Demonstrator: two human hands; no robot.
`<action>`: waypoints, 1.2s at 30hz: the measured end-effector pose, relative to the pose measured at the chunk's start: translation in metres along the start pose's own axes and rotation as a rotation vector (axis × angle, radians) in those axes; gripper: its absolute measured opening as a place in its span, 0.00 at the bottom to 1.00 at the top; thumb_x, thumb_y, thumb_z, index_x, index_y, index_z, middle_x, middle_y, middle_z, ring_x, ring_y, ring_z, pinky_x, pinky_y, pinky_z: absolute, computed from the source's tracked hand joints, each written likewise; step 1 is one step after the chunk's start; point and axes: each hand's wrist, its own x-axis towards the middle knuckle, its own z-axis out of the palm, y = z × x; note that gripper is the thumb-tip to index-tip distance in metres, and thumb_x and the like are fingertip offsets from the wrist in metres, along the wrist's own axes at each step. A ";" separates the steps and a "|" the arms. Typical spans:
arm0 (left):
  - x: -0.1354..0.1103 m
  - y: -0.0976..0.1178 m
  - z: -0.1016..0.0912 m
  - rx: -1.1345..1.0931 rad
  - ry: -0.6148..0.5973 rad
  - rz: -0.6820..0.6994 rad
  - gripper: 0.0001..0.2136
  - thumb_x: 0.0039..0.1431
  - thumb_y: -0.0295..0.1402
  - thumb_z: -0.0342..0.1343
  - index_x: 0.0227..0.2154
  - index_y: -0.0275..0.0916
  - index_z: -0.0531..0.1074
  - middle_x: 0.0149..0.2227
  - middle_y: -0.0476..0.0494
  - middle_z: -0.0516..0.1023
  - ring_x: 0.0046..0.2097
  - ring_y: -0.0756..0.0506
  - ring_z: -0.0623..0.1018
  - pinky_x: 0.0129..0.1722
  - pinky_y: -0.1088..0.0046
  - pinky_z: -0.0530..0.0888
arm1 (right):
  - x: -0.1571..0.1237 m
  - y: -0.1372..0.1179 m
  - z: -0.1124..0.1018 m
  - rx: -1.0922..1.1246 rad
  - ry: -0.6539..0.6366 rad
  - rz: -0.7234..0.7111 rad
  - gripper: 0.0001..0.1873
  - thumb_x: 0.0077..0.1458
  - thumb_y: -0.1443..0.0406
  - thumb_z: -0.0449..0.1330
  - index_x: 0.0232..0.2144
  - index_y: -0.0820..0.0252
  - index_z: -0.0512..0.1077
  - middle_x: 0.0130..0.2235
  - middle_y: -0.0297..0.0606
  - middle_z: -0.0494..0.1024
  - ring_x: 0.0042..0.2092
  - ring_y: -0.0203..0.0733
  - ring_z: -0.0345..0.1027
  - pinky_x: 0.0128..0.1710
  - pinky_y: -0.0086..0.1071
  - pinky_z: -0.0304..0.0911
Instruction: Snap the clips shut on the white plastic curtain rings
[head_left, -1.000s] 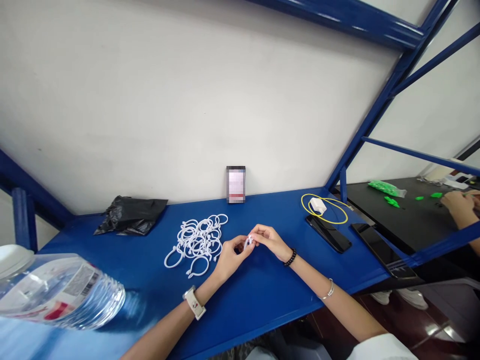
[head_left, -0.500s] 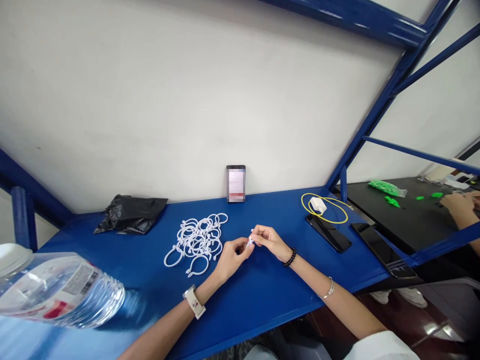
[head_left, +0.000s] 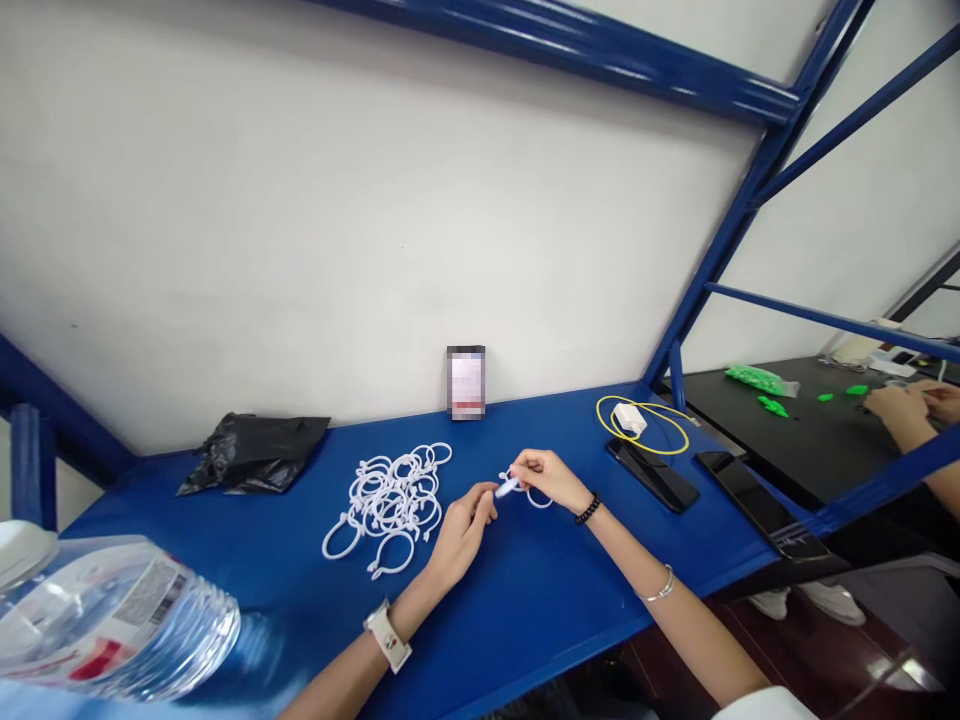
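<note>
On the blue table (head_left: 532, 630) were two flat phones (head_left: 652, 475), one charger (head_left: 629, 419), one bag (head_left: 259, 453), one bottle (head_left: 105, 620) and a ring pile (head_left: 395, 502) too tangled to count. The right hand (head_left: 516, 478) pinched one white ring (head_left: 506, 488), partly hiding another ring (head_left: 540, 503) behind; the left hand (head_left: 461, 535) was just beside, its grip unclear.

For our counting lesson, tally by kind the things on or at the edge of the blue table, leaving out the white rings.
Black phones lying flat: 2
Upright device: 1
White charger: 1
Yellow cable: 1
Black bag: 1
Water bottle: 1
Total: 7
</note>
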 end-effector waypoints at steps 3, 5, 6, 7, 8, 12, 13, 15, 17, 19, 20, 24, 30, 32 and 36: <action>0.004 -0.008 -0.004 0.154 0.135 0.042 0.17 0.65 0.40 0.38 0.43 0.38 0.70 0.35 0.42 0.75 0.38 0.44 0.75 0.41 0.66 0.71 | 0.004 -0.005 -0.007 0.124 0.270 -0.078 0.20 0.49 0.49 0.61 0.28 0.61 0.69 0.24 0.33 0.72 0.28 0.37 0.67 0.32 0.31 0.62; 0.007 -0.014 -0.007 0.324 0.195 0.135 0.15 0.64 0.36 0.40 0.43 0.38 0.70 0.44 0.38 0.74 0.47 0.42 0.74 0.47 0.62 0.70 | 0.004 -0.010 -0.011 0.176 0.368 -0.119 0.19 0.49 0.50 0.61 0.31 0.60 0.69 0.28 0.36 0.74 0.32 0.38 0.69 0.34 0.32 0.63; 0.010 -0.017 -0.008 0.427 0.219 0.180 0.15 0.63 0.35 0.41 0.44 0.38 0.70 0.47 0.36 0.72 0.51 0.40 0.72 0.50 0.59 0.69 | 0.003 -0.013 -0.013 0.172 0.377 -0.133 0.19 0.50 0.50 0.61 0.31 0.60 0.70 0.30 0.37 0.74 0.33 0.39 0.69 0.34 0.31 0.63; 0.012 -0.021 -0.008 0.535 0.247 0.214 0.15 0.62 0.33 0.42 0.45 0.36 0.70 0.51 0.34 0.70 0.54 0.38 0.69 0.51 0.57 0.68 | 0.002 -0.014 -0.014 0.146 0.365 -0.146 0.18 0.51 0.50 0.60 0.32 0.60 0.70 0.31 0.37 0.74 0.33 0.39 0.69 0.33 0.31 0.63; 0.014 -0.024 -0.008 0.642 0.277 0.232 0.15 0.61 0.32 0.43 0.46 0.35 0.69 0.54 0.32 0.67 0.57 0.36 0.67 0.52 0.54 0.67 | 0.001 -0.016 -0.015 0.094 0.340 -0.159 0.18 0.52 0.51 0.59 0.32 0.60 0.70 0.30 0.37 0.74 0.32 0.39 0.69 0.33 0.31 0.63; 0.022 -0.036 -0.006 0.971 0.351 0.216 0.19 0.59 0.29 0.45 0.51 0.30 0.67 0.60 0.24 0.59 0.62 0.30 0.60 0.53 0.48 0.63 | -0.003 -0.014 -0.016 -0.303 0.285 -0.233 0.16 0.60 0.55 0.52 0.30 0.60 0.72 0.27 0.35 0.73 0.29 0.37 0.65 0.30 0.29 0.58; 0.023 -0.038 -0.006 1.015 0.347 0.209 0.19 0.59 0.30 0.45 0.52 0.29 0.67 0.60 0.23 0.60 0.61 0.30 0.61 0.54 0.48 0.63 | -0.004 -0.013 -0.015 -0.399 0.276 -0.244 0.16 0.61 0.56 0.51 0.30 0.60 0.72 0.27 0.35 0.73 0.28 0.36 0.65 0.29 0.28 0.57; 0.024 -0.041 -0.007 1.064 0.323 0.206 0.19 0.60 0.31 0.45 0.50 0.28 0.69 0.57 0.23 0.65 0.59 0.30 0.64 0.54 0.47 0.61 | -0.003 -0.010 -0.014 -0.527 0.243 -0.247 0.15 0.61 0.60 0.51 0.28 0.60 0.72 0.26 0.34 0.74 0.27 0.36 0.64 0.28 0.28 0.56; 0.023 -0.041 -0.008 1.076 0.302 0.222 0.18 0.60 0.31 0.44 0.49 0.29 0.70 0.54 0.24 0.69 0.57 0.31 0.67 0.54 0.47 0.61 | -0.003 -0.007 -0.011 -0.598 0.208 -0.241 0.14 0.61 0.62 0.51 0.27 0.60 0.72 0.26 0.34 0.74 0.27 0.35 0.64 0.28 0.27 0.55; 0.022 -0.039 -0.009 1.070 0.281 0.253 0.17 0.61 0.30 0.44 0.48 0.29 0.70 0.51 0.26 0.71 0.55 0.32 0.68 0.52 0.49 0.63 | -0.003 -0.004 -0.009 -0.652 0.186 -0.245 0.14 0.60 0.63 0.51 0.26 0.60 0.71 0.26 0.34 0.74 0.27 0.35 0.64 0.28 0.27 0.56; 0.021 -0.037 -0.009 1.064 0.267 0.272 0.16 0.61 0.29 0.43 0.47 0.30 0.71 0.49 0.28 0.72 0.53 0.33 0.70 0.51 0.50 0.64 | -0.003 -0.003 -0.007 -0.673 0.173 -0.251 0.14 0.61 0.63 0.51 0.26 0.60 0.71 0.27 0.34 0.74 0.27 0.35 0.64 0.28 0.27 0.56; 0.016 -0.034 -0.006 1.035 0.190 0.346 0.15 0.60 0.24 0.41 0.44 0.35 0.71 0.44 0.35 0.73 0.47 0.38 0.73 0.48 0.57 0.67 | -0.003 0.001 0.001 -0.710 0.089 -0.285 0.13 0.60 0.65 0.51 0.26 0.60 0.71 0.29 0.35 0.75 0.30 0.36 0.66 0.31 0.27 0.57; 0.012 -0.032 -0.002 0.946 0.240 0.383 0.14 0.61 0.22 0.41 0.43 0.37 0.69 0.38 0.40 0.73 0.43 0.41 0.74 0.46 0.59 0.69 | -0.005 0.008 0.014 -0.707 0.001 -0.315 0.09 0.59 0.67 0.52 0.29 0.58 0.71 0.30 0.34 0.75 0.30 0.36 0.66 0.32 0.27 0.59; 0.012 -0.027 -0.004 0.866 0.276 0.387 0.13 0.63 0.25 0.40 0.42 0.37 0.69 0.38 0.41 0.72 0.41 0.42 0.74 0.44 0.60 0.70 | -0.006 0.008 0.017 -0.677 -0.020 -0.309 0.07 0.58 0.68 0.53 0.32 0.58 0.70 0.31 0.35 0.75 0.31 0.36 0.67 0.33 0.27 0.61; 0.007 -0.012 -0.007 0.561 0.341 0.353 0.11 0.65 0.31 0.40 0.43 0.39 0.67 0.39 0.41 0.72 0.39 0.45 0.76 0.38 0.69 0.72 | -0.008 0.005 0.020 -0.597 -0.048 -0.282 0.08 0.57 0.67 0.56 0.40 0.57 0.69 0.33 0.35 0.75 0.33 0.37 0.69 0.35 0.28 0.63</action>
